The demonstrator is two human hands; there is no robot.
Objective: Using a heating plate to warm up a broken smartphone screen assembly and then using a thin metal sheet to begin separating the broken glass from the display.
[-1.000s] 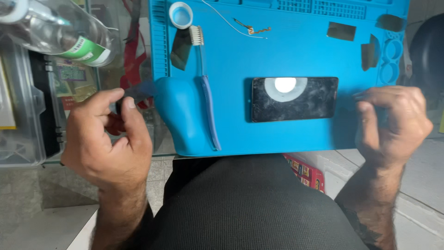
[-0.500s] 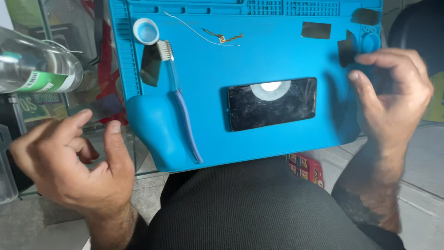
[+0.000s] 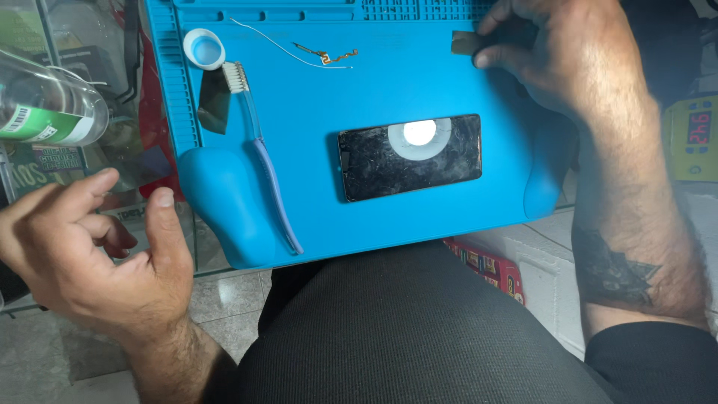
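Hands over a blue work mat

The right hand (image 3: 568, 60) fingers a small dark piece (image 3: 465, 43) on the blue mat (image 3: 374, 86); the left hand (image 3: 90, 247) hovers empty beside it, a phone (image 3: 410, 157) lying between.

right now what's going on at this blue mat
A person sits at a blue work mat with a dark phone lying flat in the middle, a lamp's glare on its glass. The right hand reaches to the mat's far right corner, fingertips on a small dark piece. The left hand hangs open off the mat's left edge, holding nothing. A toothbrush, a small white cap and a thin wire lie on the mat; a clear bottle lies to its left.
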